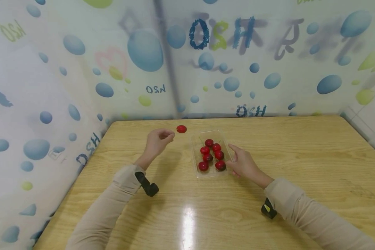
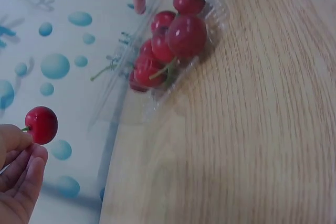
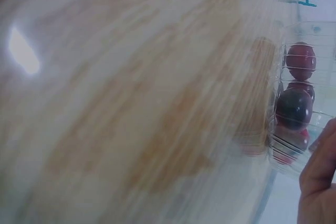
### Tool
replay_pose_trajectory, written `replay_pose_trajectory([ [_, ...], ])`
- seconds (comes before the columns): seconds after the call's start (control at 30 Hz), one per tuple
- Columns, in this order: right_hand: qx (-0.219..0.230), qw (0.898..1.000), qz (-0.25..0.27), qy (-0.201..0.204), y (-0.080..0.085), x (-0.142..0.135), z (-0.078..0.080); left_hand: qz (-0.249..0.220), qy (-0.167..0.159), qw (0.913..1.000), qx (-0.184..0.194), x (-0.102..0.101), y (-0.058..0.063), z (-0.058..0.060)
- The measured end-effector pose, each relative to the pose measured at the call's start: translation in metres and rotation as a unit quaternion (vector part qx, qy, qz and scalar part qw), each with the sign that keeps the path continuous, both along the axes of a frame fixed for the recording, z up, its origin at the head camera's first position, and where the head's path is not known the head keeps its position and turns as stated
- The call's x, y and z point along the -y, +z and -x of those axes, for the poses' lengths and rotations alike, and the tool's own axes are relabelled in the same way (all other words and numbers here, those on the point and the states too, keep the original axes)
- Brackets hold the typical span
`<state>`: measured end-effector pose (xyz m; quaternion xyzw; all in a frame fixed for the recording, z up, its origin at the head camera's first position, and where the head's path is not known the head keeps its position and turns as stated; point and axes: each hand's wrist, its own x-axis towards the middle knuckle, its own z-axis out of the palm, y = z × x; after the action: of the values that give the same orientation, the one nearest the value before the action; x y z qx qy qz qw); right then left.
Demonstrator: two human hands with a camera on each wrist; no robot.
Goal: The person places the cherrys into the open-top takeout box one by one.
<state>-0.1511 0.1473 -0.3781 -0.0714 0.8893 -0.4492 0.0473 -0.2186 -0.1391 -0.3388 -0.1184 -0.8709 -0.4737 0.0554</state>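
Observation:
My left hand (image 1: 156, 141) pinches the green stem of a single red cherry (image 2: 42, 125) between thumb and fingers. It holds the cherry up to the left of a clear plastic container (image 1: 211, 175), near the table's far edge in the head view. Several dark red cherries (image 1: 209, 143) lie inside the container, some with thin stems. At the container's right side, my right hand (image 1: 246, 165) grips the wall, its index finger stretched out along the rim. In the right wrist view only part of that hand (image 3: 321, 179) shows, beside the ribbed clear wall.
The container stands on a light wood-grain table (image 1: 300, 146) with rounded far corners. A white sheet (image 1: 187, 80) printed with blue and green drops hangs behind and at the left. Each wrist carries a black strap (image 1: 147, 184), and a light reflection lies on the near tabletop.

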Motion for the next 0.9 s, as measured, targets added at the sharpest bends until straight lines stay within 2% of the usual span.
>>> replay_pose_trajectory([
  [0.2,0.003,1.0,-0.003,-0.002,0.001,0.0,0.0,0.0,-0.031,0.9995,-0.004,-0.013,0.011,-0.006],
  [0.4,0.004,1.0,-0.001,0.0,0.001,0.0,-0.001,0.001,-0.068,0.9977,-0.003,-0.026,0.016,-0.01],
  [0.7,-0.003,1.0,-0.005,0.002,0.0,0.0,0.0,0.04,-0.127,0.991,-0.012,-0.046,0.023,-0.02],
  [0.9,-0.005,1.0,-0.004,0.004,0.0,-0.001,0.0,0.077,-0.155,0.9848,-0.019,-0.056,0.02,-0.021],
])
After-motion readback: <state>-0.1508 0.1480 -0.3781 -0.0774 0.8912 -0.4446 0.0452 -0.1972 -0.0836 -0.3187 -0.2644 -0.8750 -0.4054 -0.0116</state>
